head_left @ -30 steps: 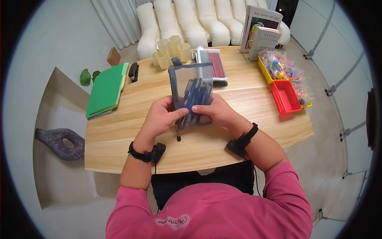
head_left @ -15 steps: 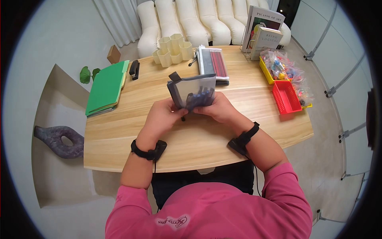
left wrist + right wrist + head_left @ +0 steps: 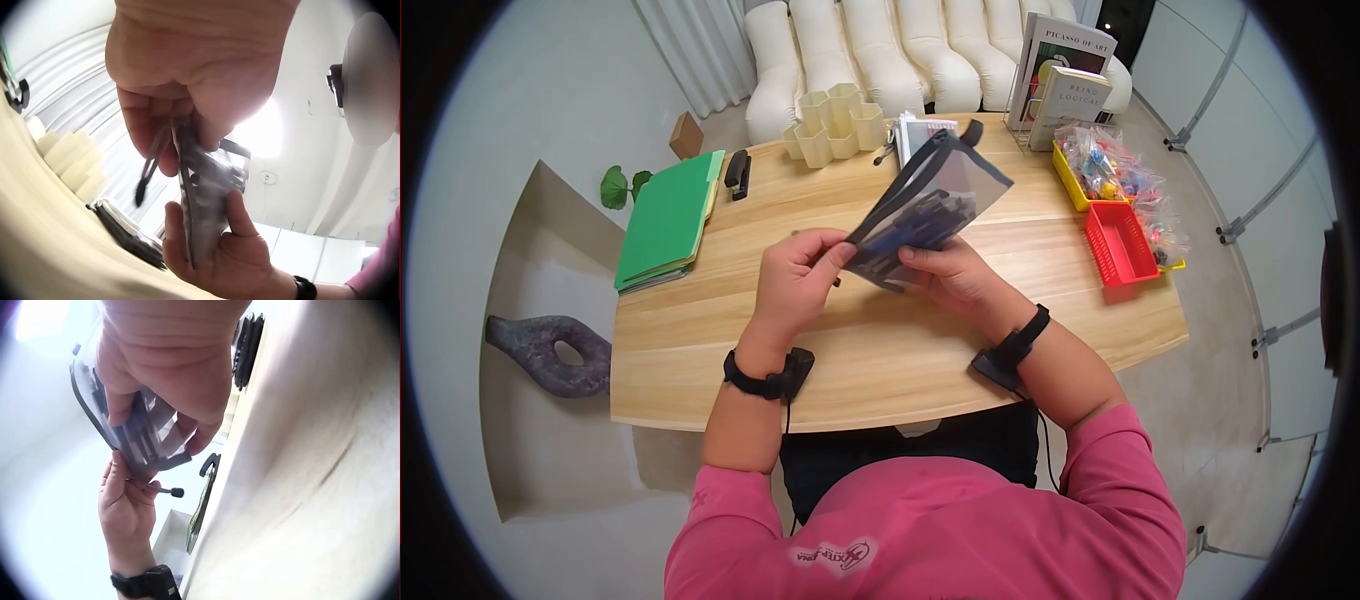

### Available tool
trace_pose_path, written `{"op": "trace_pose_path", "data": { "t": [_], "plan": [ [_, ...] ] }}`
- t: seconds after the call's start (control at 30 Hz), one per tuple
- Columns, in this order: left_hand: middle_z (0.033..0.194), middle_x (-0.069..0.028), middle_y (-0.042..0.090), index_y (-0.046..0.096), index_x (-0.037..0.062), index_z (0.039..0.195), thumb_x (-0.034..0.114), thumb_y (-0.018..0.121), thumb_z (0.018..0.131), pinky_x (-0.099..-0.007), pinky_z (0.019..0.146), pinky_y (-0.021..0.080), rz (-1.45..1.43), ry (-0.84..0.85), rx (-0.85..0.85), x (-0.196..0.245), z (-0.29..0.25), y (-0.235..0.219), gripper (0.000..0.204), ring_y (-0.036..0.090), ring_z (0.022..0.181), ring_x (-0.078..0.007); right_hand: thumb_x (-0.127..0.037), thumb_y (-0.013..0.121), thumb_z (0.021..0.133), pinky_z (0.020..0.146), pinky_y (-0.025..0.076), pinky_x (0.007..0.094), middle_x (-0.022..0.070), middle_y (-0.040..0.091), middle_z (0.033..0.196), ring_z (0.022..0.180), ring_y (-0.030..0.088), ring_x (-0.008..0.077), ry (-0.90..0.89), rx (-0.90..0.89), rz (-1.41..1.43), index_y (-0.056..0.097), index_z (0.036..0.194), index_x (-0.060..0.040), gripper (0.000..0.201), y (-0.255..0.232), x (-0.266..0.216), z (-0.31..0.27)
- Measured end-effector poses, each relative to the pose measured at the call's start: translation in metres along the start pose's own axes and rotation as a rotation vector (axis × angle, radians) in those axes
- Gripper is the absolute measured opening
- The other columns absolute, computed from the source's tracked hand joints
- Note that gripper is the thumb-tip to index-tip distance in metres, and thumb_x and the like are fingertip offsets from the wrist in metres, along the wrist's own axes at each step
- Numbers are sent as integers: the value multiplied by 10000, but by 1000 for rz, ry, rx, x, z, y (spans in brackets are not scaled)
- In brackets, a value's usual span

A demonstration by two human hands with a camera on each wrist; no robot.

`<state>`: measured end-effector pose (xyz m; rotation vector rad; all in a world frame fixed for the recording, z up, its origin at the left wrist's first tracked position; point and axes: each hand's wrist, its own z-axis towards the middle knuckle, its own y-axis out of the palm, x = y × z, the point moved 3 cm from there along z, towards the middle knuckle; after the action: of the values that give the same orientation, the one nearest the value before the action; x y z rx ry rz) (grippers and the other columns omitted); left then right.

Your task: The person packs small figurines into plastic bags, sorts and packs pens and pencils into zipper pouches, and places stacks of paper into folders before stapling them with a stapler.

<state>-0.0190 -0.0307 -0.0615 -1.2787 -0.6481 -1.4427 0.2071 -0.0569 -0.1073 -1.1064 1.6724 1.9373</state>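
Above the table, both hands hold a translucent zipper pouch (image 3: 980,184) with dark edging and several dark and blue pens (image 3: 915,222) inside. It is tilted, its tabbed end up and to the right. My left hand (image 3: 792,282) pinches the pouch's near-left corner between thumb and fingers. A zipper pull (image 3: 142,189) on a cord hangs beside those fingers in the left wrist view. My right hand (image 3: 956,278) grips the lower right side, thumb on the face towards me and fingers behind, as the right wrist view also shows.
Behind the pouch lies another zipper pouch (image 3: 912,133), partly covered from view. Hexagonal cream holders (image 3: 832,128) stand at the back; a stapler (image 3: 738,176) and green folders (image 3: 668,215) lie left. Right are a red basket (image 3: 1120,245), a yellow basket (image 3: 1068,180) with bagged items, and books (image 3: 1068,100).
The pouch first tipped away from upright, then swung so its tabbed end points up and right. My left hand has shifted to a pinch at its corner; the right hand still grips it.
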Motion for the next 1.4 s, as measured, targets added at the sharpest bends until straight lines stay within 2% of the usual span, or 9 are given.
{"op": "trace_pose_path", "data": {
  "t": [0.2, 0.4, 0.7, 0.8, 0.87, 1.23, 1.3, 1.37, 1.4],
  "plan": [
    [933, -115, 726, 751, 28, 1059, 15, 698, 996, -322, 712, 550, 406, 350, 162, 31, 5, -29, 83, 693, 796, -245, -62, 799, 958, 1055, 547, 389, 60, 743, 1286, 1191, 702, 200, -153, 90, -133, 656, 1361, -73, 428, -13, -19, 2],
    [986, -111, 743, 760, -19, 1102, -4, 706, 1000, -304, 800, 549, 467, 229, 88, 21, 10, -45, 116, 699, 873, -202, 15, 849, 878, 946, 590, 318, 91, 781, 1165, 1050, 740, 168, -95, 233, -412, 693, 1286, -25, 438, -25, -17, 7],
    [1006, -55, 765, 782, 3, 1150, -17, 769, 941, -286, 812, 555, 219, 159, -26, 5, 11, -51, 210, 689, 895, -137, 48, 845, 868, 953, 595, 331, 98, 785, 1153, 1029, 737, 165, -74, 194, -714, 717, 1213, 36, 368, -30, -18, 7],
    [1024, -46, 762, 766, -9, 1188, -25, 780, 920, -272, 843, 559, 218, 19, -74, 0, 12, -53, 269, 694, 920, -125, 60, 846, 862, 964, 594, 336, 86, 790, 1122, 1020, 740, 169, -47, 185, -579, 729, 1200, 16, 360, -33, -6, 12],
    [1036, -33, 755, 745, -30, 1206, -34, 779, 905, -265, 853, 563, 154, -237, -166, -20, 14, -56, 302, 695, 937, -110, 56, 846, 867, 963, 594, 332, 83, 790, 1116, 1013, 741, 168, -32, 188, -603, 727, 1207, 6, 364, -33, -7, 10],
    [998, -27, 744, 731, -22, 1167, 18, 810, 869, -259, 844, 555, 243, -253, -189, -20, 13, -58, 311, 673, 902, -97, -19, 886, 847, 879, 603, 315, 88, 781, 1088, 985, 740, 165, 39, 175, -712, 664, 1315, 9, 519, -23, -9, 6],
    [999, -37, 747, 734, -9, 1169, 34, 821, 853, -269, 845, 556, 302, -254, -178, -23, 12, -58, 330, 680, 901, -114, -155, 945, 807, 839, 602, 319, 107, 764, 1080, 960, 733, 188, 7, 355, -1081, 622, 1402, 5, 695, -18, -14, 2],
    [995, -74, 741, 744, 18, 1172, 47, 815, 843, -307, 836, 559, 777, 325, -3, -6, 11, -50, 338, 700, 906, -183, -207, 958, 790, 807, 602, 331, 115, 753, 1074, 952, 729, 201, -1, 383, -1165, 605, 1436, -6, 764, -12, -19, -1],
    [995, -74, 741, 744, 18, 1172, 47, 815, 843, -307, 836, 559, 775, 327, -4, 0, 11, -47, 338, 700, 906, -183, -259, 972, 772, 774, 602, 342, 122, 742, 1067, 944, 725, 214, -7, 411, -1250, 587, 1470, -17, 833, -12, -21, -3]
  ]
}}
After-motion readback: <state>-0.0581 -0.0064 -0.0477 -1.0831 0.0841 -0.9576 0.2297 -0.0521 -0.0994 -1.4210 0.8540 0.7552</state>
